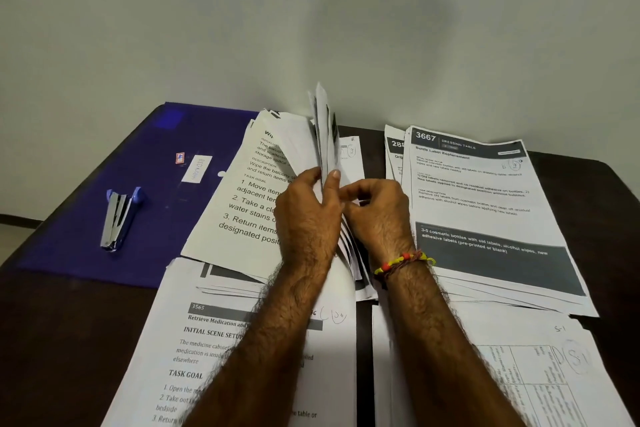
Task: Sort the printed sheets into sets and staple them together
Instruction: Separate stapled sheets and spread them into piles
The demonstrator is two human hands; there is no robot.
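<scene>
Printed sheets cover the dark table [52, 340]: two stacks lie nearest [194, 357], then a fanned bundle [323, 135] stands on edge in the middle, and another pile [485, 204] sits to the right. The left hand [306, 215] has thumb and fingers curled around the upright pages, while the right hand [375, 208] pinches their edge. Farther left, the stapler [117, 218] rests on a blue folder [166, 135], untouched. Biggest risk, probably: that loose fan slips and spills into neighbouring piles, mixing the sets.
</scene>
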